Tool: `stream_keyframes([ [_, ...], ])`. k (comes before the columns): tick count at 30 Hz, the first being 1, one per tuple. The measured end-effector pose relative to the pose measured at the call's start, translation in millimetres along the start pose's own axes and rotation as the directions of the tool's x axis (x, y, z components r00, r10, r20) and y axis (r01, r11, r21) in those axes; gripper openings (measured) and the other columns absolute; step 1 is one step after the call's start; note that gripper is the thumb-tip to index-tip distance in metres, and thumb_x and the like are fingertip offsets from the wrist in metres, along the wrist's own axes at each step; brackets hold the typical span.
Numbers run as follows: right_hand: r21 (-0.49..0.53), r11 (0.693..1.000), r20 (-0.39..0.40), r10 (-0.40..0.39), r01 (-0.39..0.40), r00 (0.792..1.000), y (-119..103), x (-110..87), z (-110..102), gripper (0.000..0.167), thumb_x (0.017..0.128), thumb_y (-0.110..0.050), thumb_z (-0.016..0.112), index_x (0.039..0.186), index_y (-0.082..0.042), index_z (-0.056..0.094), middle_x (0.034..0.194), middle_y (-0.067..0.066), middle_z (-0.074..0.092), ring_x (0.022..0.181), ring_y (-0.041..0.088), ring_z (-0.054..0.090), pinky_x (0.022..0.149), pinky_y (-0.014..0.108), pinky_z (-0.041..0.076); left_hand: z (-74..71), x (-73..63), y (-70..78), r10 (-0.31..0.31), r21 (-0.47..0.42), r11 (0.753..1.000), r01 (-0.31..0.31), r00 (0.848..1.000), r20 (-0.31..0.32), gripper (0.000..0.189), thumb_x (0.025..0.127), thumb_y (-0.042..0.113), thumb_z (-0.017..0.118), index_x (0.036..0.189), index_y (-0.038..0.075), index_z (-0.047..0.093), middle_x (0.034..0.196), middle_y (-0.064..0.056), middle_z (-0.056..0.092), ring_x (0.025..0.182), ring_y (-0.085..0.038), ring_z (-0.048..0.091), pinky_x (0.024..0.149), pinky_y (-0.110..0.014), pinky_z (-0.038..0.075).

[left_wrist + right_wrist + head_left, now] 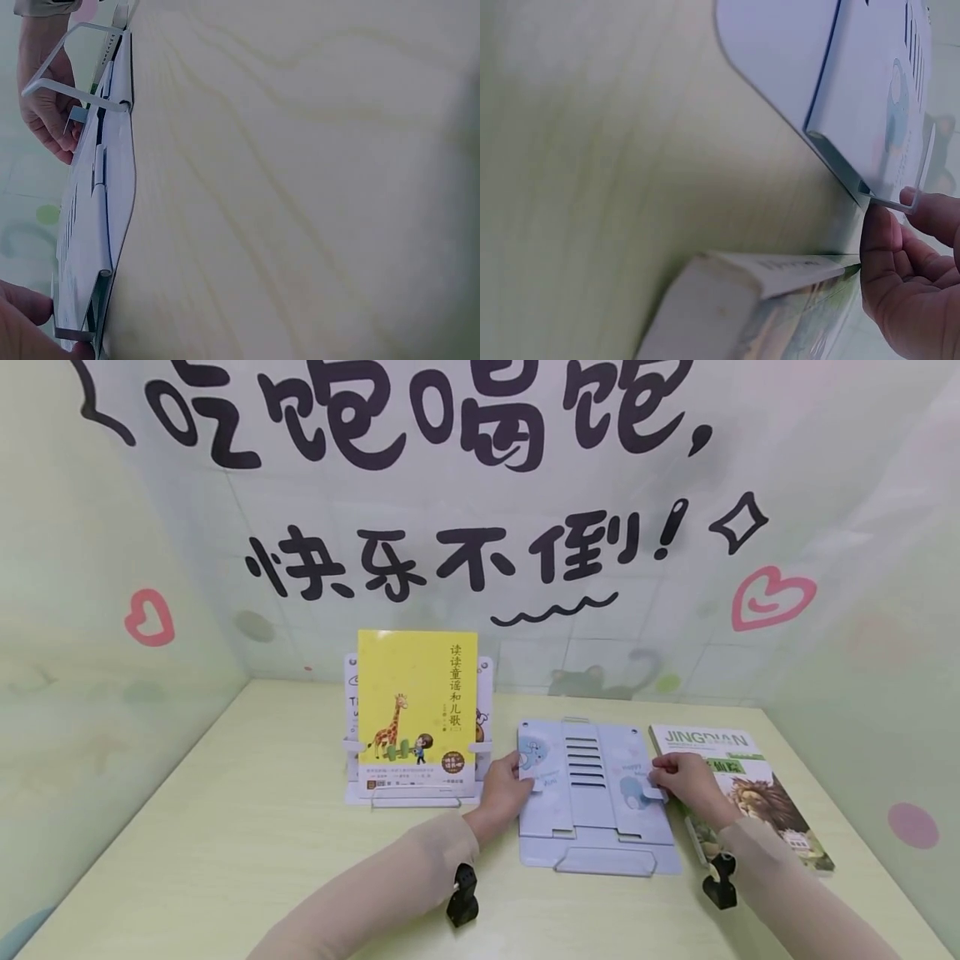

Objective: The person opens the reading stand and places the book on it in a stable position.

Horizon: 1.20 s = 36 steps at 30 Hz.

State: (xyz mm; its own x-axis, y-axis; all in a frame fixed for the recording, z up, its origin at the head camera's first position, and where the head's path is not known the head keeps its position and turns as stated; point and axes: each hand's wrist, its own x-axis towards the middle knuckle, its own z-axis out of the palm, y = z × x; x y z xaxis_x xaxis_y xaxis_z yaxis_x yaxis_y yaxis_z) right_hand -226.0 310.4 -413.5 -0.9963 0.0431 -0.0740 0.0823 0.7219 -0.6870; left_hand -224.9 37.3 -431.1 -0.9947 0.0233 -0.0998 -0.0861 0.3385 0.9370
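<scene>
A pale blue book stand [592, 810] with a slotted centre strip and small animal prints lies low on the table. At its left side, my left hand [504, 795] pinches the edge near the page clip, thumb on top. My right hand [693, 783] grips the opposite edge beside the other page clip [891, 202], between thumb and index finger. A clear bent ledge [607, 861] sticks out along the stand's front. In the left wrist view, the stand's panel [82, 217] is tilted slightly off its base, with a narrow gap at the side.
Left of the stand, a yellow children's book [412, 710] leans upright on a white book stand [486, 693]. A thick book with a lion cover [772, 802] lies flat to the right, close under my right hand. A printed wall [450, 652] rises behind the table.
</scene>
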Motion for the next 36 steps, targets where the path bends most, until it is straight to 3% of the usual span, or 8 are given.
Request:
stream_keyframes([
  [8, 0.002, 1.000, -0.015, -0.002, 0.002, 1.000, 0, -1.9, -1, 0.031, 0.089, -0.004, 0.058, 0.113, 0.017, 0.056, 0.095, 0.024, 0.064, 0.075, 0.016, 0.060, 0.061, 0.026, 0.050, -0.4, -0.3, -0.9, 0.082, 0.052, 0.995, -0.081, 0.996, -0.020, 0.056, 0.083, -0.006, 0.061, 0.135, -0.008, 0.042, 0.132, -0.022, 0.052, 0.124, -0.031, 0.049, 0.101, -0.038, 0.042],
  [15, 0.037, 0.999, -0.015, 0.012, -0.011, 1.000, -1, -3.4, -3, 0.036, 0.089, -0.004, 0.059, 0.118, 0.017, 0.053, 0.092, 0.019, 0.063, 0.072, 0.011, 0.055, 0.059, 0.023, 0.048, -1.5, -1.7, 0.5, 0.142, 0.057, 0.988, -0.141, 0.989, -0.028, 0.059, 0.080, -0.009, 0.063, 0.135, -0.008, 0.042, 0.123, -0.020, 0.058, 0.111, -0.026, 0.057, 0.096, -0.034, 0.048],
  [23, 0.163, 0.986, 0.035, 0.032, -0.037, 0.999, 2, -5.0, -5, 0.033, 0.093, -0.006, 0.054, 0.119, 0.014, 0.046, 0.095, 0.013, 0.055, 0.079, 0.014, 0.050, 0.062, 0.021, 0.046, -2.5, -7.5, 4.8, 0.182, 0.086, 0.980, -0.178, 0.982, -0.046, 0.062, 0.081, -0.008, 0.063, 0.138, -0.006, 0.039, 0.119, -0.016, 0.052, 0.105, -0.023, 0.050, 0.094, -0.037, 0.046],
  [28, 0.212, 0.977, 0.032, 0.017, -0.024, 0.999, 2, -6.8, -8, 0.030, 0.094, -0.007, 0.052, 0.118, 0.011, 0.044, 0.097, 0.011, 0.051, 0.081, 0.013, 0.049, 0.064, 0.022, 0.047, -4.2, -9.1, 10.7, 0.173, 0.063, 0.983, -0.170, 0.984, -0.052, 0.063, 0.082, -0.007, 0.062, 0.139, -0.003, 0.037, 0.110, -0.011, 0.051, 0.096, -0.019, 0.047, 0.085, -0.031, 0.047],
  [36, 0.216, 0.976, -0.013, -0.032, 0.034, 0.999, 3, -13.1, -12, 0.031, 0.094, -0.008, 0.054, 0.118, 0.010, 0.044, 0.098, 0.011, 0.050, 0.081, 0.010, 0.047, 0.065, 0.018, 0.048, -9.7, -6.4, 13.7, 0.209, 0.001, 0.978, -0.210, 0.975, -0.080, 0.057, 0.077, -0.009, 0.065, 0.132, -0.006, 0.048, 0.099, -0.011, 0.053, 0.089, -0.019, 0.051, 0.076, -0.024, 0.049],
])
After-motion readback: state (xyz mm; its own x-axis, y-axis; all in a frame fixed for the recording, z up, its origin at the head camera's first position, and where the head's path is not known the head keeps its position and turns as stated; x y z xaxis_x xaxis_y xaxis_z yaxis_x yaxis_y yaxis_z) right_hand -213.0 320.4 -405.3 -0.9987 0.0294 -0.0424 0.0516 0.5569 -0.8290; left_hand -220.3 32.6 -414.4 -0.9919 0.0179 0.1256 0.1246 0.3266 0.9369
